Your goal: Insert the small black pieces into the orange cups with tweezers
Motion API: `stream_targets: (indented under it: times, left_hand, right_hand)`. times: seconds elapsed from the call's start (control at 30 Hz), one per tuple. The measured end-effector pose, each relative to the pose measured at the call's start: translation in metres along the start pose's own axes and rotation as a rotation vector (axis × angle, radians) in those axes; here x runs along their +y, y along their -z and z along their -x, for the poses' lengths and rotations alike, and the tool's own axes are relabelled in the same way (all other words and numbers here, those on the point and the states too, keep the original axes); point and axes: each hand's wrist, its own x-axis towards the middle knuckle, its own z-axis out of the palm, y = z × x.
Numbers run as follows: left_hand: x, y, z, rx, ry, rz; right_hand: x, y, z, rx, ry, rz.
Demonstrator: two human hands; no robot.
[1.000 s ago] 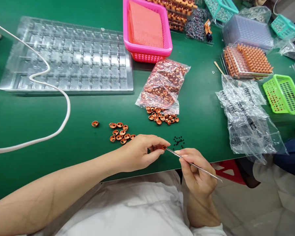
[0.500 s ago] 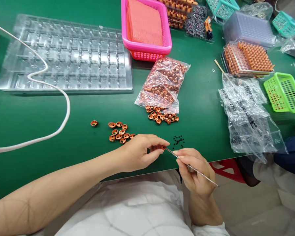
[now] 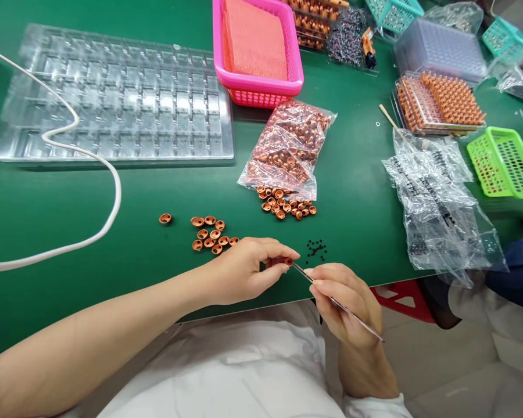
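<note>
My left hand [image 3: 246, 270] pinches a small copper-coloured cup [image 3: 289, 262] over the green table [image 3: 169, 188], and my right hand [image 3: 353, 305] grips a thin metal tool [image 3: 357, 319], its tip at the cup. I judge the cup light, stiff and slick, best held by its outer wall.
</note>
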Motion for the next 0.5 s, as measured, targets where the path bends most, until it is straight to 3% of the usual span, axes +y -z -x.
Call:
stream_targets:
  times: [0.5]
  left_hand:
    - [-0.0012, -0.001, -0.0003, 0.002, -0.001, 0.005]
  right_hand:
    - [-0.0006, -0.0019, 0.0024, 0.029, -0.026, -0.001]
